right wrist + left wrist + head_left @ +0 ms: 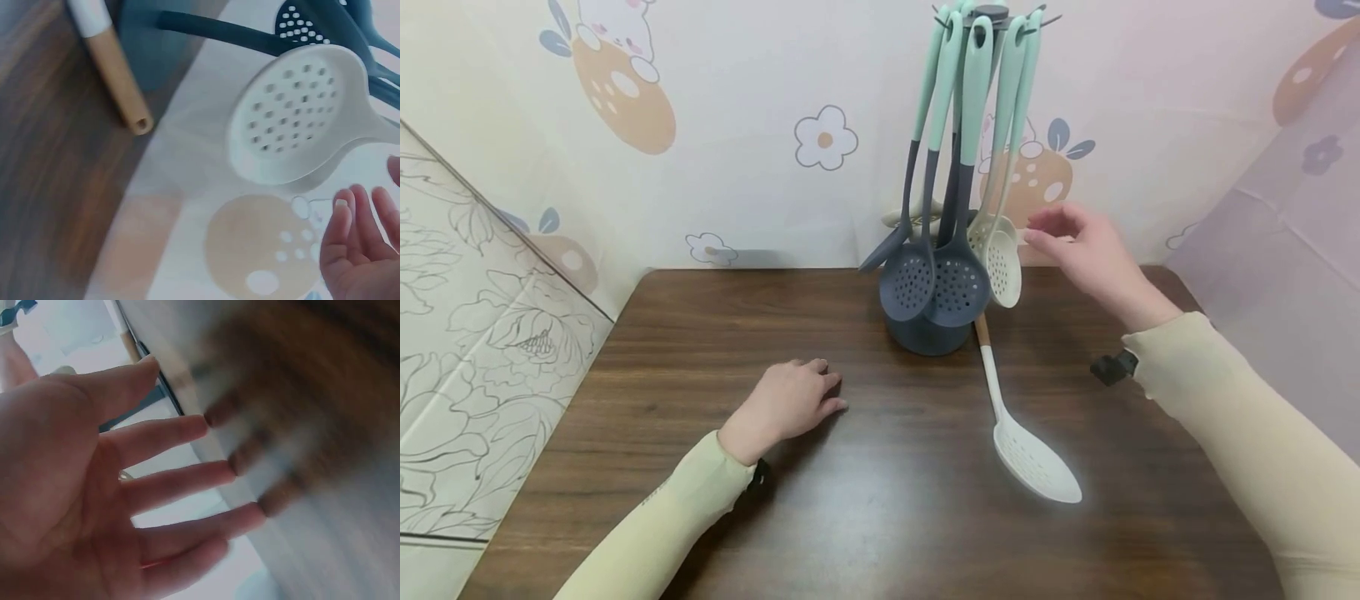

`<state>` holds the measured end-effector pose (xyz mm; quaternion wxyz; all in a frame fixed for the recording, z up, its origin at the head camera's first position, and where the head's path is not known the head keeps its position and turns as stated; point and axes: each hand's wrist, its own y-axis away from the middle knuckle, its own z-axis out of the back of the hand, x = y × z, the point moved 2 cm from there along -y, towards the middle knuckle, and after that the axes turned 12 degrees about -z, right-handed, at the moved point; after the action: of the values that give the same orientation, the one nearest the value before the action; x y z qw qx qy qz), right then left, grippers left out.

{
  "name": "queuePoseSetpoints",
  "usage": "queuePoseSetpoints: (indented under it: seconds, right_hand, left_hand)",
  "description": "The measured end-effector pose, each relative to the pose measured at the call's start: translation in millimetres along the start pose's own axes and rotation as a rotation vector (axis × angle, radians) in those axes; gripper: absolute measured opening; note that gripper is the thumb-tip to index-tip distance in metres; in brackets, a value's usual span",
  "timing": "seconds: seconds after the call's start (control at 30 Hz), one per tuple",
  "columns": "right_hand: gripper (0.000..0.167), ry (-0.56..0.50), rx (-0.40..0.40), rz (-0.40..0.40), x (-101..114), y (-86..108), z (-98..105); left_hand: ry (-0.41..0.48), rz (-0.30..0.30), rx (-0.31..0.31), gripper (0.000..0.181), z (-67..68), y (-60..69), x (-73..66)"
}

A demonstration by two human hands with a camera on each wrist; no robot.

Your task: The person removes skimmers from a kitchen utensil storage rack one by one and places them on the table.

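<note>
At the back of the table, a dark utensil stand (928, 337) carries several hanging kitchen tools with mint-green handles. Dark grey skimmers (958, 287) hang at its front, and a white skimmer (1004, 271) hangs on its right side. Just right of that skimmer is my right hand (1086, 254), fingers loosely bent; in the right wrist view the fingers stand apart from it and hold nothing visible. My left hand (786, 404) rests palm down, its fingertips on the tabletop. A white slotted spoon (1033, 458) with a wooden handle (119, 81) lies right of centre.
The brown wooden table (865, 508) meets a patterned wall covering (737, 167) right behind the stand. On the left rises a panel with line-drawn flowers (490, 333). The lying spoon's handle end reaches close to the stand's base.
</note>
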<state>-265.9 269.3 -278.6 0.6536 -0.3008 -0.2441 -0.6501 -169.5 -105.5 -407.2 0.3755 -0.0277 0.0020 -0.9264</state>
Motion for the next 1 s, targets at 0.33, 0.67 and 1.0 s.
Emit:
queuePoseSetpoints:
  seconds: [0.33, 0.67, 1.0]
  right_hand:
    - [0.042, -0.199, -0.07, 0.062, 34.7, -11.3, -6.2]
    - [0.035, -0.327, -0.028, 0.116, 45.1, -10.4, -14.3]
    - [0.03, -0.362, -0.03, 0.121, 60.7, -11.9, -18.4]
  left_hand:
    - [0.08, 0.048, -0.326, 0.026, 22.5, -32.8, 28.4]
    - [0.189, -0.001, -0.636, 0.016, 85.2, -69.2, 35.8]
    - [0.444, 0.0, -0.703, 0.038, 127.7, -106.2, 38.2]
